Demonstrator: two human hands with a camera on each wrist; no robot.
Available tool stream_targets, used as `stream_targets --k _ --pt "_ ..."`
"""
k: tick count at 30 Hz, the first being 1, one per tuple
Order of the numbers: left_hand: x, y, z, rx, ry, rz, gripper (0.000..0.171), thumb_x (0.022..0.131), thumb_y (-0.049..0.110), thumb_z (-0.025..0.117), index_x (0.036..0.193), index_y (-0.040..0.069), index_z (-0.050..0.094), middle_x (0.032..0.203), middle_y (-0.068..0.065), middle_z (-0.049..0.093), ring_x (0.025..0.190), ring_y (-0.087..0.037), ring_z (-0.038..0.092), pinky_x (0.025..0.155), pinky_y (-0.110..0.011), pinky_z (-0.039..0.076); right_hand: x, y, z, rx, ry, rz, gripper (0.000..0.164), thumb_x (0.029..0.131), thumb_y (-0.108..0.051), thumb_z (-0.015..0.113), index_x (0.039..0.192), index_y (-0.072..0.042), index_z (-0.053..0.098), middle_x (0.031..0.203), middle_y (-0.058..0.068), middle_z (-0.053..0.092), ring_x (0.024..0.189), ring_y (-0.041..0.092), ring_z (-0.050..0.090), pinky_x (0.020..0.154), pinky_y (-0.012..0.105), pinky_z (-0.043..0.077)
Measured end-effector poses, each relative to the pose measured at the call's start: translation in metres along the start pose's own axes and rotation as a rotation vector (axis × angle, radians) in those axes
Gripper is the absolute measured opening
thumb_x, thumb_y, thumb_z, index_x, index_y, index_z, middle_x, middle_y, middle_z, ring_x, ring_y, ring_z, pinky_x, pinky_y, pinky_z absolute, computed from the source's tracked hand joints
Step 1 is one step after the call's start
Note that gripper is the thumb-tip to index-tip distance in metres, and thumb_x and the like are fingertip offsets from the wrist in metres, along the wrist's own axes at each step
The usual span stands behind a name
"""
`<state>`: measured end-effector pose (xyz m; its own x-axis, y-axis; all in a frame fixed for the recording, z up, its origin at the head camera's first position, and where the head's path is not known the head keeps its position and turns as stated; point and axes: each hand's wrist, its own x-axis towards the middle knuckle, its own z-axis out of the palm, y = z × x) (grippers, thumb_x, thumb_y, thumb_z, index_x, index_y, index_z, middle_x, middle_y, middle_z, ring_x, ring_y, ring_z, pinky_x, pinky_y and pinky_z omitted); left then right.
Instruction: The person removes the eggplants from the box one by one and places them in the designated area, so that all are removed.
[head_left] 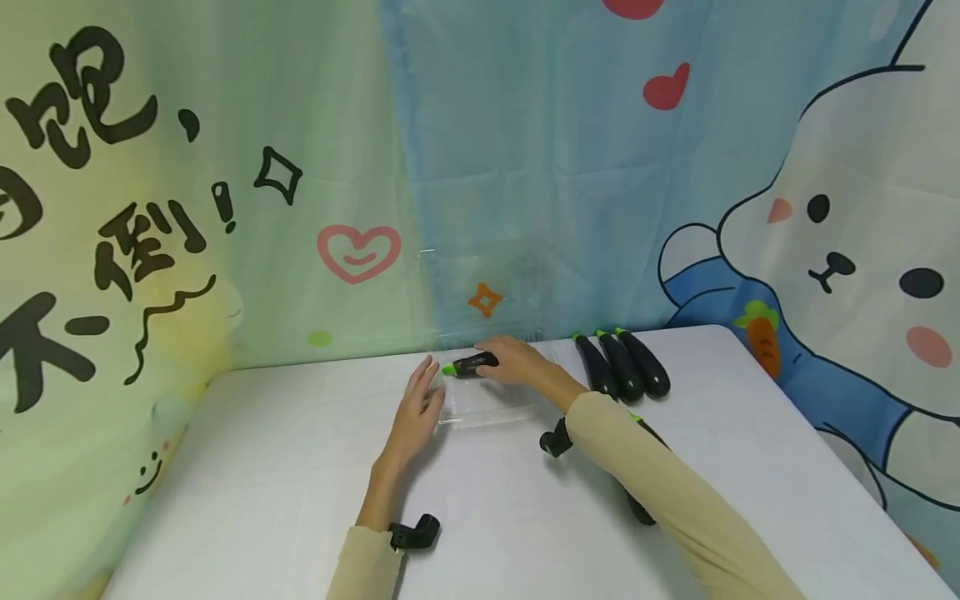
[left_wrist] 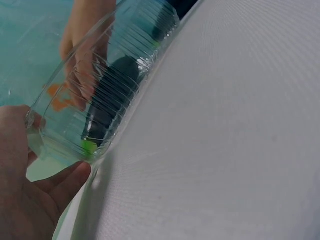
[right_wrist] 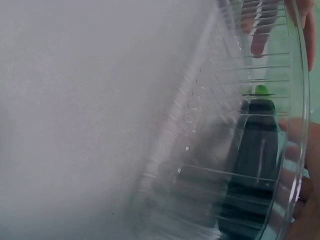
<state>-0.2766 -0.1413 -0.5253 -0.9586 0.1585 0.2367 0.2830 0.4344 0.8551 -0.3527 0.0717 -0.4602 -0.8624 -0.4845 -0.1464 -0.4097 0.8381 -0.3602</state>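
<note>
A clear plastic clamshell box (head_left: pixel 487 417) lies on the table with its transparent lid (head_left: pixel 517 279) raised against the backdrop. My right hand (head_left: pixel 513 360) grips a dark eggplant (head_left: pixel 468 365) inside the box, its green stem end pointing left. In the left wrist view the eggplant (left_wrist: pixel 112 97) shows through the ribbed wall, with fingers on its upper side. Fairly straight fingers of my left hand (head_left: pixel 411 418) touch the box's left end. The left wrist view shows that hand's thumb and fingers spread apart at the box's corner.
Three eggplants (head_left: pixel 622 367) lie side by side right of the box. Under the right forearm, more dark eggplant (head_left: pixel 640 507) shows in part; how many is hidden. The white table (head_left: pixel 262 467) ends at a printed cloth backdrop (head_left: pixel 480 167).
</note>
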Motion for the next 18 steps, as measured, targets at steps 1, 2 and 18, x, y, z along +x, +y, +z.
stream_targets --k 1,2,18 --pt "0.000 0.000 0.000 -0.002 -0.002 0.001 0.049 0.102 0.019 0.046 0.149 0.010 0.037 0.161 0.001 0.024 0.128 -0.034 0.054 0.106 -0.050 0.045 0.001 0.001 0.000 0.005 -0.008 0.007 0.056 0.097 -0.037 0.056 0.146 -0.013 0.045 0.150 0.011 0.046 0.141 0.033 0.039 0.115 0.052 0.034" --pt "0.000 0.001 0.000 -0.002 -0.002 0.001 0.049 0.102 0.019 0.046 0.149 0.009 0.037 0.161 0.001 0.024 0.128 -0.034 0.053 0.106 -0.049 0.045 0.002 0.002 0.000 0.003 -0.010 0.008 0.056 0.097 -0.037 0.056 0.146 -0.013 0.044 0.150 0.011 0.046 0.141 0.034 0.038 0.115 0.053 0.034" --pt "0.000 0.001 0.001 0.019 0.011 -0.005 0.049 0.101 0.019 0.046 0.149 0.011 0.038 0.161 0.000 0.026 0.129 -0.031 0.054 0.107 -0.048 0.045 0.007 0.006 0.011 -0.069 -0.115 -0.002 0.056 0.096 -0.034 0.059 0.148 -0.023 0.042 0.144 0.013 0.051 0.127 0.030 0.052 0.100 0.049 0.046"
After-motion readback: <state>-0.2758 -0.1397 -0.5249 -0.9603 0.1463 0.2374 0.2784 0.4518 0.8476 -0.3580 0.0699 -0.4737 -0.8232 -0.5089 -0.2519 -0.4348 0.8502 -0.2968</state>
